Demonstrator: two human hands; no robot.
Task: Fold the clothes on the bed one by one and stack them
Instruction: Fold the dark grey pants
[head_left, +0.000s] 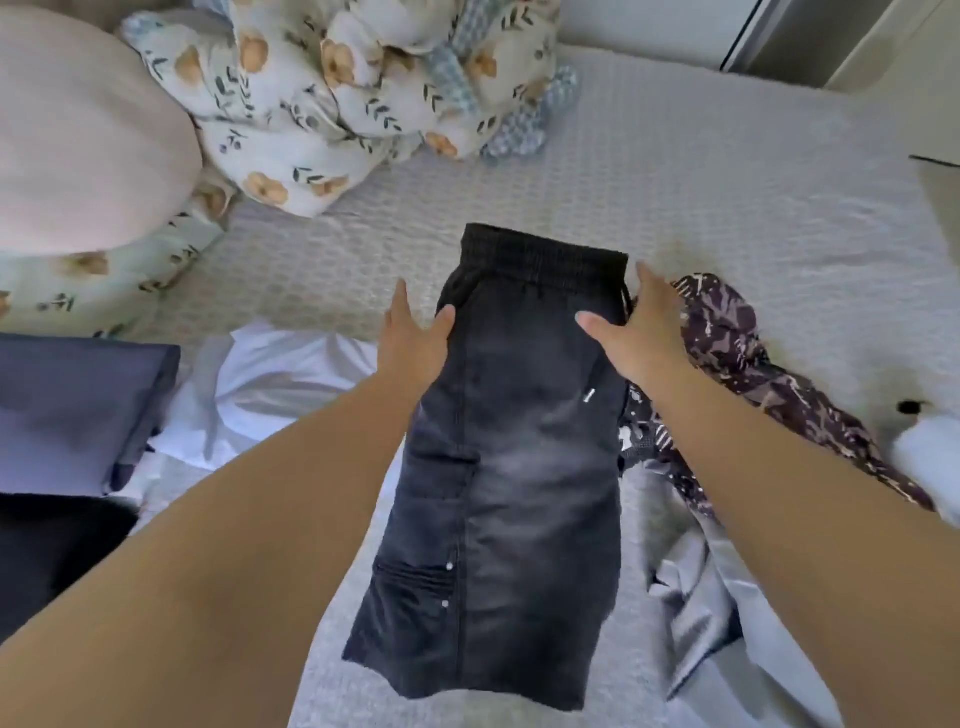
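the dark shorts (498, 467) lay lengthwise mid-bed (727, 208), folded in half. left hand (413, 343) and right hand (641, 332) flanked the side edges near the waistband, fingers straight, thumbs touching cloth, gripping nothing. patterned garment (753, 374) crowded the right edge; open bedspread lay beyond.

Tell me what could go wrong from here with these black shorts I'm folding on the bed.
The black shorts lie partly over the purple patterned garment beside your right hand, so folding may drag that piece along. The drawstring hangs loose on top and could bunch inside the fold. Your left hand and right hand sit flat near the waistband only, so the unheld hem might skew as you fold.
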